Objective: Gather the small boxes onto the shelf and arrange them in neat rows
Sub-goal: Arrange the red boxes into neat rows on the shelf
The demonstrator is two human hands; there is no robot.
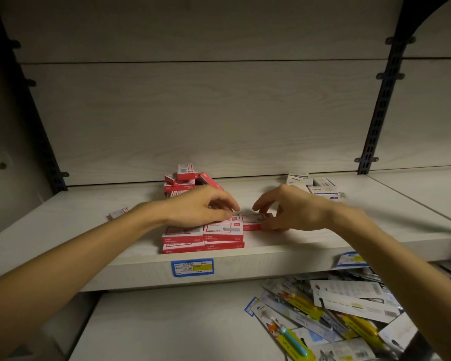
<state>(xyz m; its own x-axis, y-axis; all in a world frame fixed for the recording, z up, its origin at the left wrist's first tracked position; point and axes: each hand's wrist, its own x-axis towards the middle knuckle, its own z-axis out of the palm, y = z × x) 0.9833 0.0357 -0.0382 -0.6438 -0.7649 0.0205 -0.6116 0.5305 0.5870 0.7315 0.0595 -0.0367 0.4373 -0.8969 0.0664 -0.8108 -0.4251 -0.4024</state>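
Small red and white boxes lie in a front row (203, 237) near the edge of the pale wooden shelf (297, 254), stacked two high. My left hand (201, 208) rests on top of the left part of the row, fingers curled down onto the boxes. My right hand (284, 211) pinches a single red box (254, 222) lying at the row's right end. A loose heap of red boxes (184, 182) sits behind my left hand near the back panel. One more small box (118, 212) lies alone at the left.
White and blue boxes (315, 186) stand at the back right of the shelf. A blue price label (192, 267) is stuck on the shelf's front edge. Several carded toothbrush packs (323, 316) are piled on the lower shelf at the right. Black slotted uprights (383, 105) flank the back panel.
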